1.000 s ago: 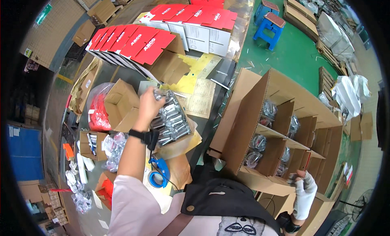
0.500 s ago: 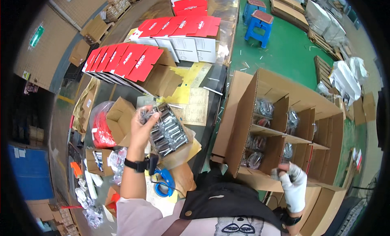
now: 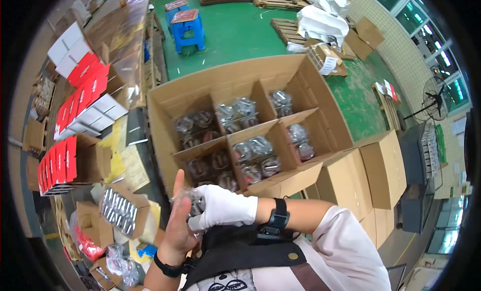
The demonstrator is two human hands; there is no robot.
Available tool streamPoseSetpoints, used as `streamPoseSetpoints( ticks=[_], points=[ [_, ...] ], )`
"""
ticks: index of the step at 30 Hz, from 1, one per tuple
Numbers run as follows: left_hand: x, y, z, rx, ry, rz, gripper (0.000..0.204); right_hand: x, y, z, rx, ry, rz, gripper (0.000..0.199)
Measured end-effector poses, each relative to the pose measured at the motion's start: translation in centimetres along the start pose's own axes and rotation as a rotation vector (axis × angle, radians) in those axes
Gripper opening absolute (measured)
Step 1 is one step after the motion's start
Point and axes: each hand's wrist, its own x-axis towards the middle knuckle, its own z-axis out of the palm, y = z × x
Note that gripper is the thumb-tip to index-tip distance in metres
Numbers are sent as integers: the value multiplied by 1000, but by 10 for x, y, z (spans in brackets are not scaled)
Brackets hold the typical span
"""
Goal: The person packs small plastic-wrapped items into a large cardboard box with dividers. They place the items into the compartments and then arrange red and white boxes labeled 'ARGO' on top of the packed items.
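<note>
My right hand, in a white glove with bare fingertips, closes round a small plastic-wrapped metal part in front of my chest. Bare and palm inward, my left hand stands against the part's left side, index finger and thumb stretched out; its other fingers are partly hidden. Just beyond both hands is a large divided carton, whose compartments hold several clear-wrapped parts. To the left, a small carton contains rows of shiny metal parts.
Red and white boxes line the bench at left, near a bag of red material. Tan cartons stand to the right of the divided carton. Blue stools are on the green floor beyond; a fan stands far right.
The view has turned right toward the divided carton. My left hand has left the small carton of metal parts. Both hands have come together at a wrapped part, held by the right.
</note>
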Motion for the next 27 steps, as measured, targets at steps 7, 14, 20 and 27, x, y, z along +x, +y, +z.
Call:
streamPoseSetpoints(
  ticks=[7, 14, 20, 27],
  points=[
    [75, -79, 99, 111, 8, -63, 98, -98, 52, -79, 277, 420, -252, 40],
    [118, -103, 119, 551, -132, 37, 78, -160, 105, -205, 398, 637, 1, 27],
    [88, -95, 78, 742, 419, 208, 36, -83, 182, -305, -664, 672, 519, 28],
    [29, -142, 16, 566, 695, 233, 29, -40, 206, -299, -883, 646, 626, 30]
  ],
)
